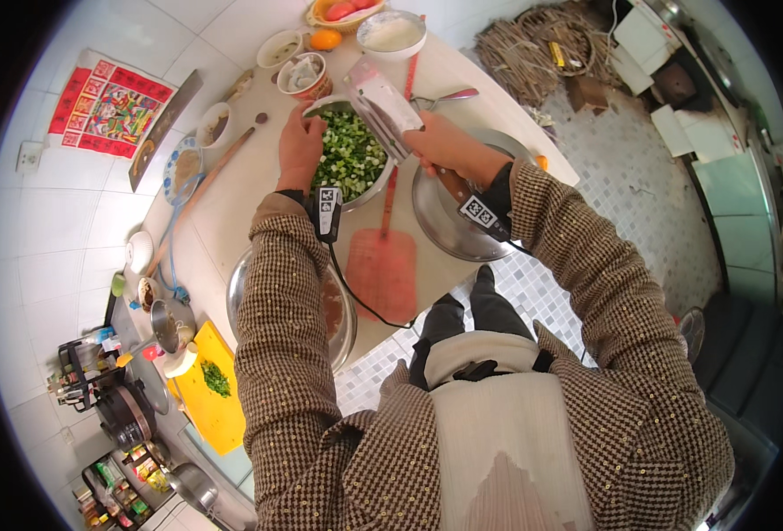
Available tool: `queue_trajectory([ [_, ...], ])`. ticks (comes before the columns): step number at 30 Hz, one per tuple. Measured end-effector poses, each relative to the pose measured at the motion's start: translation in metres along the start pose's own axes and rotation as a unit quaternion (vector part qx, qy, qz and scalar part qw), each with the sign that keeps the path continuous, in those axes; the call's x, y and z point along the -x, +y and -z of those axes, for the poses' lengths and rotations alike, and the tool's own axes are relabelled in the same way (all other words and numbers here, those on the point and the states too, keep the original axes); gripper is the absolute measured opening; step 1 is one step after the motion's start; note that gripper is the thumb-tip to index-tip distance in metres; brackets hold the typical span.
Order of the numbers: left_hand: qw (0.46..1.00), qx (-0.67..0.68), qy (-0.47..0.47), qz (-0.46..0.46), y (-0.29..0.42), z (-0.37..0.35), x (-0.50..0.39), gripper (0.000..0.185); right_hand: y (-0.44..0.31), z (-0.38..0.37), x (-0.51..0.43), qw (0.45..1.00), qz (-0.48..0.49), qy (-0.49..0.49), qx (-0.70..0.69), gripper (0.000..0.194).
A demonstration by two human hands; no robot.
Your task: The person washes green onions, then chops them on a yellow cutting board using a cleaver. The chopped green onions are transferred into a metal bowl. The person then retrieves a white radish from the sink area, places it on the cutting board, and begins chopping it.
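My right hand (448, 147) is closed on the wooden handle of a cleaver (383, 106), whose broad blade is over the right part of a bowl (363, 199). Chopped green vegetables (348, 151) fill much of this bowl. At the bowl's left rim is my left hand (300, 145), with its fingers bent; whether it grips the rim cannot be told. A red fly swatter (383, 275) lies just below the bowl. Beneath my right forearm stands a large metal basin (454, 242). Another metal basin (345, 338) is partly hidden by my left sleeve.
A wooden rolling pin (209, 182) lies along the table's left side. Bowls, an orange fruit (326, 40) and a white bowl of flour-like powder (392, 33) stand at the far end. A yellow cutting board (215, 418) with chopped greens is at lower left. A spoon (454, 95) lies right of the cleaver.
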State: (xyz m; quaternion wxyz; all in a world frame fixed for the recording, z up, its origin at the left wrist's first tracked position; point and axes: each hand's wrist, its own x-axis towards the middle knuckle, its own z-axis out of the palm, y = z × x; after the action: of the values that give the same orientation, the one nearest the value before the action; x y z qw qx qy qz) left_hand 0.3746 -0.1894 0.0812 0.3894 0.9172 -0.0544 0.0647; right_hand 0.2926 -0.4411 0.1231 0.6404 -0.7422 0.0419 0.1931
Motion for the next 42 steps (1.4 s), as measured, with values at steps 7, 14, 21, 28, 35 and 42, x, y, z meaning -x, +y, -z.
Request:
queue_trajectory([
  [7, 0.986, -0.046, -0.054, 0.151, 0.006, 0.012, -0.006, 0.036, 0.0, 0.003, 0.004, 0.998, 0.017, -0.049, 0.035, 0.03],
  [14, 0.958, -0.279, 0.05, -0.044, -0.001, -0.003, 0.013, 0.042, -0.002, 0.004, 0.004, 0.998, 0.021, -0.057, 0.018, 0.03],
  [21, 0.977, -0.037, 0.159, -0.137, 0.033, -0.017, 0.009, 0.039, -0.013, 0.003, 0.003, 0.995, 0.013, -0.076, 0.064, 0.03],
  [28, 0.968, -0.17, 0.154, -0.1, 0.028, -0.015, 0.014, 0.02, -0.009, -0.001, 0.009, 0.994, -0.007, -0.106, -0.021, 0.031],
  [35, 0.972, -0.127, 0.138, -0.141, 0.022, 0.003, 0.023, 0.011, -0.011, 0.019, 0.01, 0.998, -0.01, -0.06, 0.005, 0.03],
  [42, 0.959, -0.059, 0.148, -0.234, 0.077, -0.025, 0.054, 0.021, -0.024, 0.0, -0.001, 0.983, -0.003, -0.066, -0.173, 0.019],
])
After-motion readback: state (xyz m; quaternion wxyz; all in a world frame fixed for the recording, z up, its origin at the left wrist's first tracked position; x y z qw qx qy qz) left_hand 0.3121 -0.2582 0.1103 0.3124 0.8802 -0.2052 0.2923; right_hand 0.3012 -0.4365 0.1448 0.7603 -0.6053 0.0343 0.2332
